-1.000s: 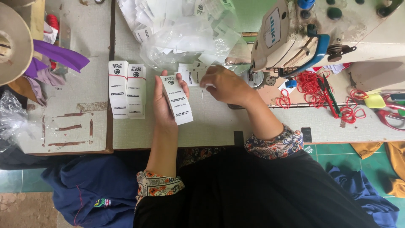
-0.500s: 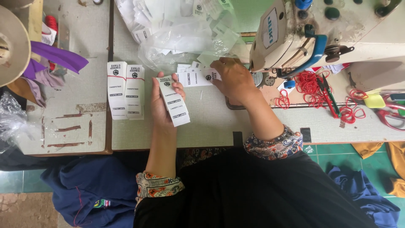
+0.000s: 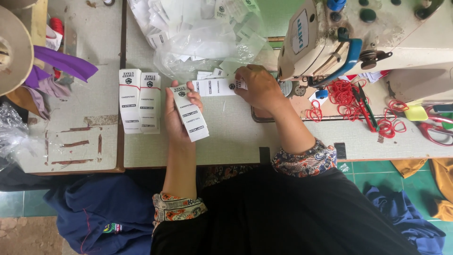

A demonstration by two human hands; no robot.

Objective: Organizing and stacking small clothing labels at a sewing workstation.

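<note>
A clear plastic bag (image 3: 203, 42) lay open on the table (image 3: 236, 141), just left of the sewing machine (image 3: 358, 38), with loose white labels inside it and spilling at its mouth. The left hand (image 3: 178, 115), further left of the machine and nearer the table edge, was closed around a small stack of white labels (image 3: 191, 113), fingers wrapped over its upper end. The right hand (image 3: 257, 87), directly beside the machine's base, pressed with curled fingers on a single flat label (image 3: 214, 87) lying on the table; whether it pinched the label or only rested on it could not be told. Two banded bundles of labels (image 3: 140, 101) lay side by side well left of the machine, beyond the left hand. Red rubber bands (image 3: 347, 94) and small snips (image 3: 365, 106) lay beneath the machine's arm. The table surface was pale and worn, with scraped patches at its far left. Below the table edge the floor was green tile (image 3: 373, 170), with blue cloth (image 3: 94, 212) heaped on it.
</note>
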